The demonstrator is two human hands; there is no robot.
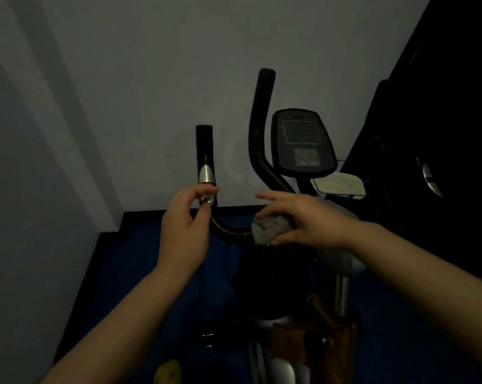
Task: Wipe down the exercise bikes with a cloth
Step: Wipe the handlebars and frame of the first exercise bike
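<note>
Item: your right hand [303, 220], grip closed on the grey cloth [273, 227], pressed to the handlebar [228, 231] at its low bend. Bar's long axis runs leftward from this grip, then turns up. Left hand [184, 217], grip pinching the silver sensor plate [206, 187] there. Console [302, 142] beyond, untouched.

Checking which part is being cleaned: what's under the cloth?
The cloth sits on the handlebar bend, pressed by the right hand. The bar beneath is covered.
</note>
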